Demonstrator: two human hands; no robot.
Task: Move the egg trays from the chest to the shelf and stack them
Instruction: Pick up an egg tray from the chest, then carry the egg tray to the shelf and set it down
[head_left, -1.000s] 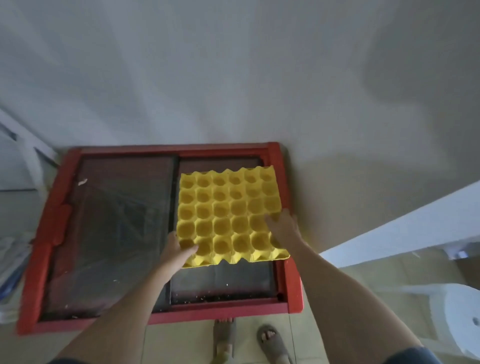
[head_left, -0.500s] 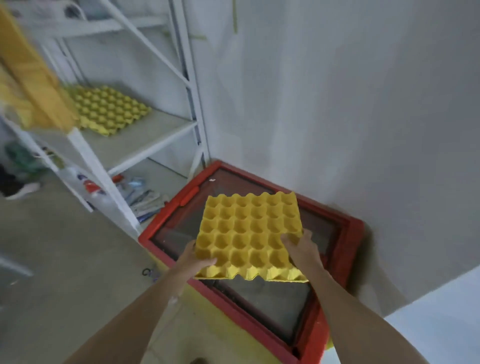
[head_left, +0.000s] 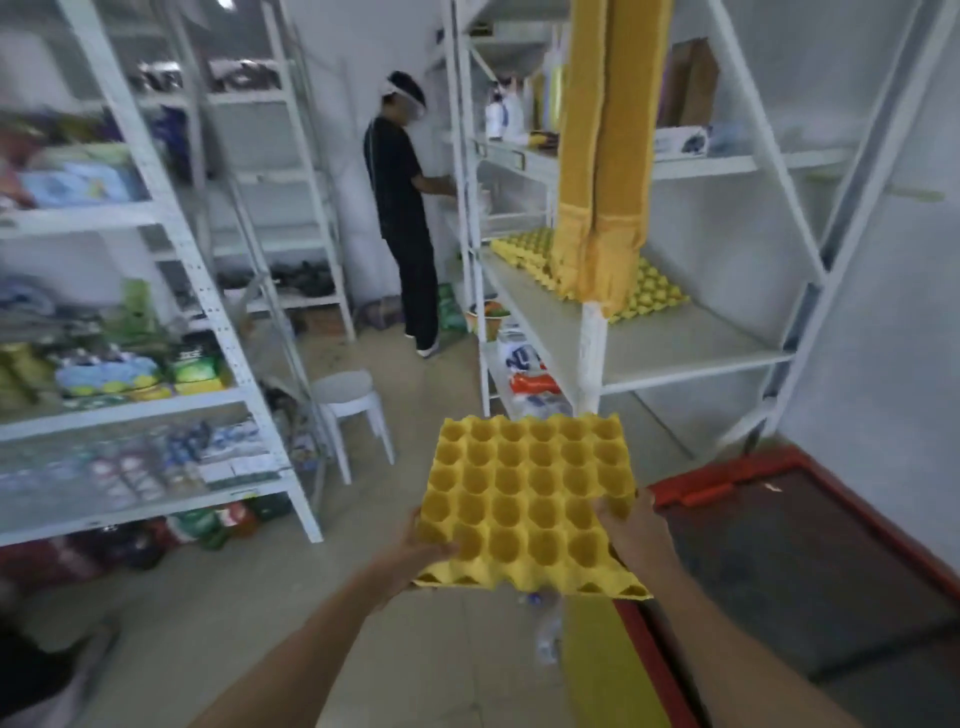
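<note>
1. Two hands carry one yellow egg tray (head_left: 527, 501): our left hand (head_left: 415, 553) pinches its near left corner, thumb on top and the other fingers hidden beneath, while our right hand (head_left: 631, 530) clamps the right edge, thumb pressed into a cup near the rim.
2. We hold the tray roughly level, cups upward, in the air between us and the shelf, clear of everything around it.
3. We see the red chest (head_left: 810, 561) low on our right, its dark lid bare of trays as far as this view shows.
4. We judge the step in hand to be the carry from chest to shelf.
5. We see the white shelf (head_left: 670, 343) ahead and to the right, with a stack of yellow trays (head_left: 649, 291) resting on its middle board, partly hidden behind a yellow-wrapped post (head_left: 605, 156).
6. We judge the next move calls for lifting the tray to the board, passing the post, and lining its cups up over the stack.
7. We note another person (head_left: 402, 208) well apart at the far shelves, and a white stool (head_left: 353, 410) left of our path.
</note>
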